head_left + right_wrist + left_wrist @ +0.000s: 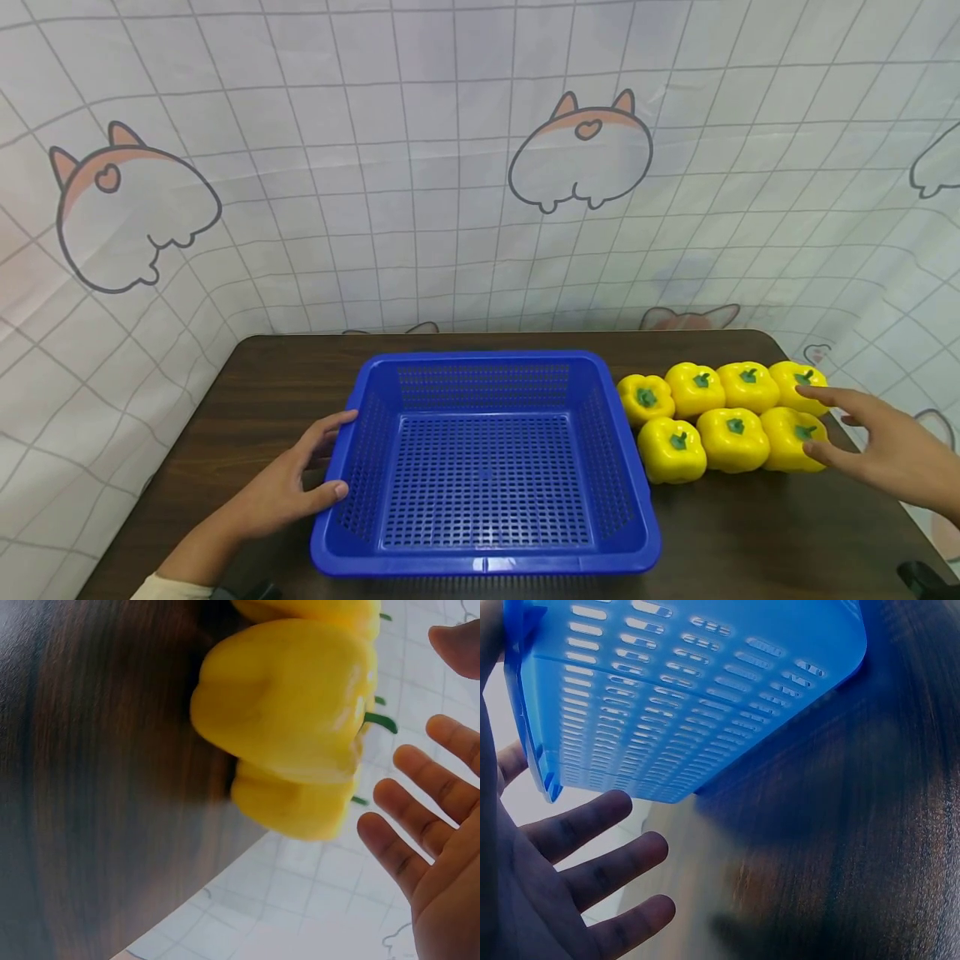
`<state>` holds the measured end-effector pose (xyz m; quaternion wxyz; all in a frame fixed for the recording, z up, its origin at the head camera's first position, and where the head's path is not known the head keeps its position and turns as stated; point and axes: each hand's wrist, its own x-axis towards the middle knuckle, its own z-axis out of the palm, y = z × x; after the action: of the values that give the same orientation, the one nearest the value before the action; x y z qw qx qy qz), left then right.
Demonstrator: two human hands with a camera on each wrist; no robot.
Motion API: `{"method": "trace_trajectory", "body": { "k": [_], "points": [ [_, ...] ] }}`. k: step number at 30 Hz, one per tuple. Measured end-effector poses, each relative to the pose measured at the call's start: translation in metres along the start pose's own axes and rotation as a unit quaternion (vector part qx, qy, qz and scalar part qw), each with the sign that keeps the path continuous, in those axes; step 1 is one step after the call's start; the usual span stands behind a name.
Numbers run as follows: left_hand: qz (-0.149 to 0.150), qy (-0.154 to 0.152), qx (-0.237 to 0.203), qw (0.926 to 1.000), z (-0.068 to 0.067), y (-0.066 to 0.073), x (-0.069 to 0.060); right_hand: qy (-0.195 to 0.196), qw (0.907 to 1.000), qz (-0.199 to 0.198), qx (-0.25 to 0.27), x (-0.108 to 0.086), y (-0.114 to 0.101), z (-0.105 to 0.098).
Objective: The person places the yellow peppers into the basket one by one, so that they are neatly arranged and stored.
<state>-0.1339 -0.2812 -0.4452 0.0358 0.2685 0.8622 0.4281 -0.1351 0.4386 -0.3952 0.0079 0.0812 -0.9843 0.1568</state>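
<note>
A blue plastic basket (pixel 487 563) with slotted walls sits on the table, nothing in it. At its left rim my left hand (pixel 273 492) rests with thumb and index fingertip at the edge; the left wrist view shows the other fingers (pixel 615 870) extended beside the basket wall (pixel 682 682). Right of the basket stand several yellow bell peppers (pixel 733 440) with green stems, in two rows. Over the rightmost ones, the front pepper (pixel 787 446) and the back pepper (pixel 797 385), my right hand (pixel 896 450) hovers with spread fingers, holding nothing. A gap separates it from the pepper (pixel 285 697) in the right wrist view.
The dark wood table (pixel 262 383) backs onto a white grid-patterned cloth (pixel 420 183) with cartoon drawings. Small black objects show at the bottom edge, one at the lower right (pixel 926 579). The nearest peppers stand close to the basket's right wall.
</note>
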Motion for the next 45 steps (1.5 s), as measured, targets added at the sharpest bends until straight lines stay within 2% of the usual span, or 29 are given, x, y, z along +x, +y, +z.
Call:
{"method": "trace_trajectory", "body": {
  "k": [4,15,29,40,45],
  "points": [
    [-0.002,0.000,-0.004,1.0000,0.000,0.000,0.000,-0.017,0.9998,0.012,-0.004,0.001,0.005,0.002],
    [0.002,-0.006,-0.016,0.9998,0.000,0.002,0.000,-0.032,0.9993,0.004,0.017,0.002,0.013,0.010],
    [0.000,-0.009,-0.025,0.9997,0.001,0.003,0.000,-0.027,0.9995,-0.002,0.015,0.004,0.017,0.011],
    [-0.017,-0.006,-0.033,0.9993,0.004,0.003,-0.002,-0.020,0.9990,-0.033,0.025,0.006,0.020,0.014],
    [-0.019,-0.004,-0.030,0.9994,0.003,0.003,-0.002,-0.019,0.9988,-0.033,0.030,0.005,0.023,0.015]
  ]
}}
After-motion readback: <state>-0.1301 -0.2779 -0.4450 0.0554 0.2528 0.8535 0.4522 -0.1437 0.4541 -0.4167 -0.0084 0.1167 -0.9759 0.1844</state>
